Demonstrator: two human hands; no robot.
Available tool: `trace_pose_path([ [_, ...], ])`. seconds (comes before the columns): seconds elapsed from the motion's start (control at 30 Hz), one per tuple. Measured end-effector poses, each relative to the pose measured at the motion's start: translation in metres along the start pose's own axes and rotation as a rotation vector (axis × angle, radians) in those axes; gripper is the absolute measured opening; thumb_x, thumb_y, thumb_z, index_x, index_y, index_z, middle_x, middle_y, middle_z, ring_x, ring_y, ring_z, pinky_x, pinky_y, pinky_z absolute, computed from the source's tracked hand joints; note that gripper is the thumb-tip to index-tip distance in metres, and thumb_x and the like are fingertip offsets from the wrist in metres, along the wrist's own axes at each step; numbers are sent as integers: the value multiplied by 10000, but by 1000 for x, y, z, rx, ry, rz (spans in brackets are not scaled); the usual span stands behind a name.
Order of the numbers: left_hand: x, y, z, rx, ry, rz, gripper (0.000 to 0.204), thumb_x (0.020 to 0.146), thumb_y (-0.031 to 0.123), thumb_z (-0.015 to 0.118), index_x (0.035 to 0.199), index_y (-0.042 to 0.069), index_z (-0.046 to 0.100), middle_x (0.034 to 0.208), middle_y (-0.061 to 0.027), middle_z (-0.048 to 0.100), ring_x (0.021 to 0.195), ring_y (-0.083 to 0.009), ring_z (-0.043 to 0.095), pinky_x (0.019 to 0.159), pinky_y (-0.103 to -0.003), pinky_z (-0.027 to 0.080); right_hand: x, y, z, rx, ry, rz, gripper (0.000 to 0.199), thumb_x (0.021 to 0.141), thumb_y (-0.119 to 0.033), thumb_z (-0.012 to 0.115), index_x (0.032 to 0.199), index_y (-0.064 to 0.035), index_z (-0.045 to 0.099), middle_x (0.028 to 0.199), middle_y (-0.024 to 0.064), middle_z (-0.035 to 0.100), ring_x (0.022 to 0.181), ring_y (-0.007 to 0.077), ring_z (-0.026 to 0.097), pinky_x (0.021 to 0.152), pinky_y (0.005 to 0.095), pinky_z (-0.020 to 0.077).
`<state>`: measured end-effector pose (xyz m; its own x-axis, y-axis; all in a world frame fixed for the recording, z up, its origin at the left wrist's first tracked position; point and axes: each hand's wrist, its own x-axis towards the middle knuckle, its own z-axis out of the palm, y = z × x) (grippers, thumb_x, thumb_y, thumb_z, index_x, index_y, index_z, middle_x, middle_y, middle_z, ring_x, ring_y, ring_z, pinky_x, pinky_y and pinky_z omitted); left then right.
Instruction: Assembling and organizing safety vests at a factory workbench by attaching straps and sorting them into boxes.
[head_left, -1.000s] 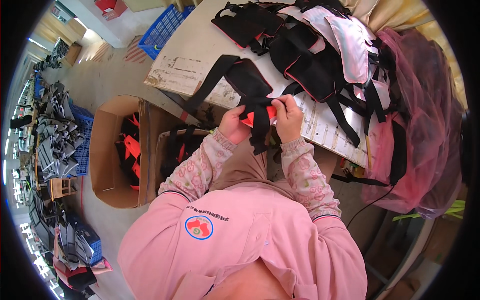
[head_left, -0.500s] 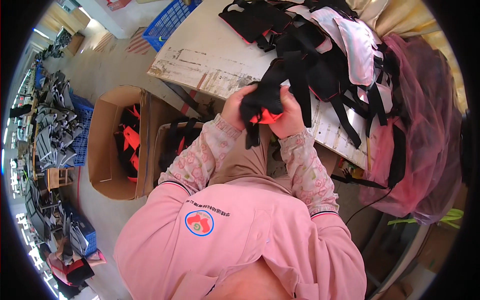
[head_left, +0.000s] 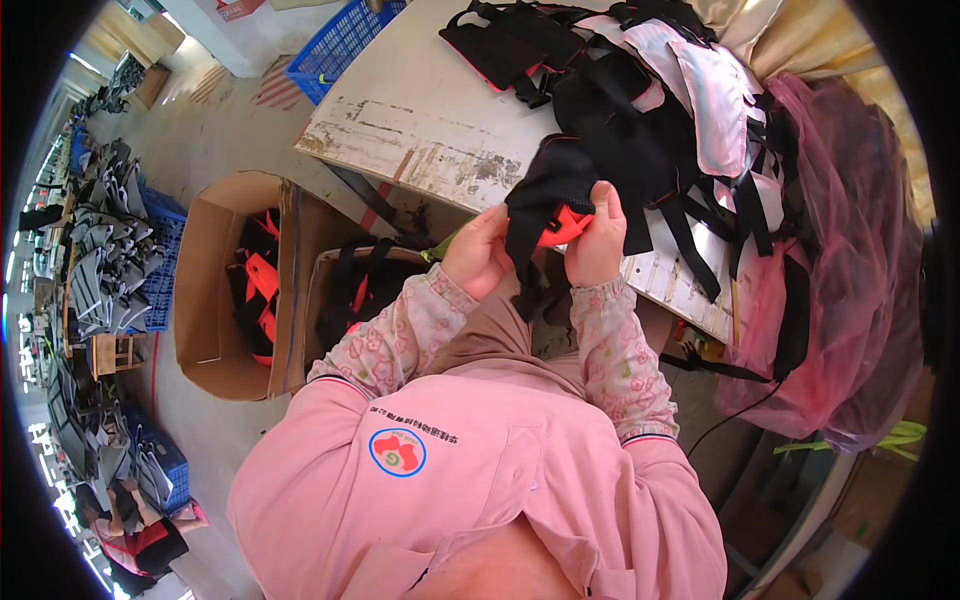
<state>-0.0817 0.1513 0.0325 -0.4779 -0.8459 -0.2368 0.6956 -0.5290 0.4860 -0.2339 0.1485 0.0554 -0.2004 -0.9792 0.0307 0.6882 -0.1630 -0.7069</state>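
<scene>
My left hand (head_left: 478,250) and my right hand (head_left: 597,240) both grip a black fabric piece with an orange part (head_left: 548,205), held up just off the near edge of a worn white table (head_left: 420,130). Black straps hang down from the piece between my wrists. Behind it on the table lies a heap of black and pale pink strapped pieces (head_left: 650,110). My floral sleeves and pink apron fill the lower part of the view.
Two open cardboard boxes (head_left: 215,290) holding black and orange pieces stand on the floor at my left. A blue crate (head_left: 335,45) sits beyond the table. Pink netting (head_left: 850,280) hangs at the right. Grey stacked goods (head_left: 105,250) line the far left.
Both hands have lifted the black and orange piece up off the table edge and bunched it closer together; the view has shifted slightly.
</scene>
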Motion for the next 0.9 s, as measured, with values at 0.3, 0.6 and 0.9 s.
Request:
trace_pose_path([
  [0.3,15,30,-8,-21,-102,114,278,960,259,422,1083,34,531,1050,-80,613,920,-196,604,869,-368,461,-8,-9,1,220,42,193,316,943,-290,461,1108,-35,544,1096,69,610,1027,206,577,922,350,449],
  [0.6,16,31,9,31,-285,105,222,948,244,452,977,40,535,960,-60,610,861,-174,598,785,-307,473,-2,0,-14,399,-91,374,329,961,-281,414,1041,6,552,1057,106,619,985,229,590,890,373,452],
  [0.9,33,44,19,-85,166,341,343,937,337,476,659,137,462,633,4,510,608,-119,538,616,-288,466,-8,15,-6,17,50,378,526,901,-493,470,1220,-74,456,1042,40,562,941,157,539,849,306,427],
])
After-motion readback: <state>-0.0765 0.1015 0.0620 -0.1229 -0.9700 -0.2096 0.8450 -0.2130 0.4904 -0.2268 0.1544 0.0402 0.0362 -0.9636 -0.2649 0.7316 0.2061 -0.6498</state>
